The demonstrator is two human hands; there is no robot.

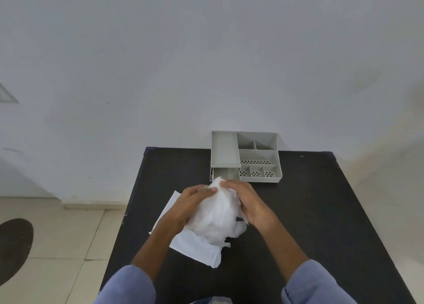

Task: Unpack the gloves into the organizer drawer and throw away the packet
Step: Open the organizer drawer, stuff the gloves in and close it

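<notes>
— Where do the gloves stand from your feed?

— I see the gloves [218, 214] as a crumpled white bundle, out of the packet and held above the table [321, 212], just in front of the organizer. The left hand [190, 202] cups the bundle from its side with the thumb pressed on top; the right hand [250, 202] grips the other side, fingers curled over the top end. Both are clenched on the gloves.

— And the packet?

— The packet [195, 248] lies flat on the table under and just beside the bundle, partly covered by the left forearm. I judge it emptied, though I cannot see its opening.

— So the drawer?

— The drawer [226, 174] of the organizer [259, 157] stands pulled open at the lower left, and its near end is hidden by the bundle (what I can see of it looks bare). So, as I read it, unpacking is done; stowing the gloves, and binning the packet, are left. I see no bin for certain; a dark round shape [13, 248] sits on the floor at the left, too unclear to call.
</notes>
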